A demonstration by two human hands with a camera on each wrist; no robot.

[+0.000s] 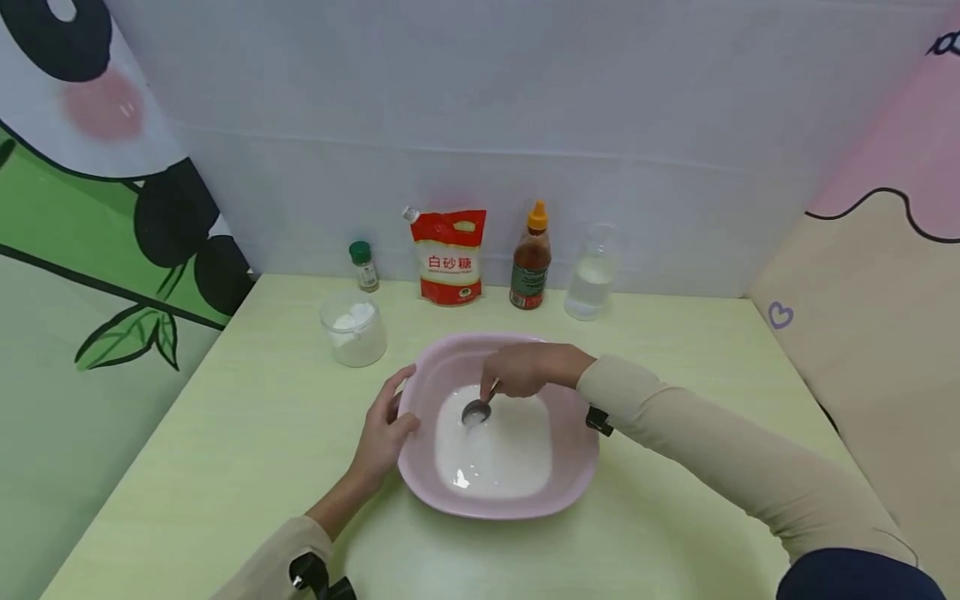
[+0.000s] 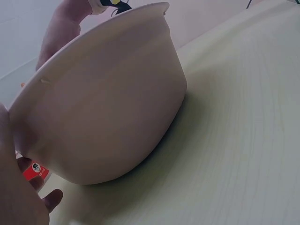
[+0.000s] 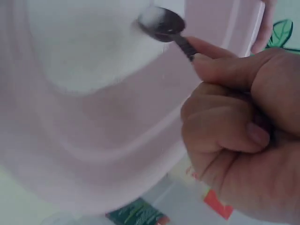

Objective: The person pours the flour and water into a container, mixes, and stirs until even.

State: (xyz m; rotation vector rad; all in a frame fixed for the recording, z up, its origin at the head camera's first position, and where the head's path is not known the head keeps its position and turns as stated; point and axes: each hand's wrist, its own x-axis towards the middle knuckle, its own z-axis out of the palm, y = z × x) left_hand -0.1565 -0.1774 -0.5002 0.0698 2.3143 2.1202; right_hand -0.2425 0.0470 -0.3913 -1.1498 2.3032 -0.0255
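A pink plastic basin [image 1: 573, 475] on the table holds a white, glossy, liquid-looking substance [image 1: 502, 454]. My left hand [image 1: 385, 429] holds the basin's left side, thumb and index finger at the rim; the other fingers show by the outer wall [image 2: 108, 108] in the left wrist view. Over the basin, my right hand [image 1: 517, 369] grips a small metal spoon [image 1: 476, 411] by its handle, thumb and forefinger close to the bowl. In the right wrist view the spoon's bowl [image 3: 164, 23] carries something whitish and tilts above the white substance. Most of the handle is hidden in the fist.
Behind the basin stand a green-capped small jar [image 1: 364, 267], a red-and-white pouch of sugar [image 1: 450, 258], a brown sauce bottle [image 1: 530, 260] with an orange cap, and a glass of clear liquid [image 1: 591, 283]. A clear tub of white stuff [image 1: 354, 333] sits back left on the table [image 1: 225, 467].
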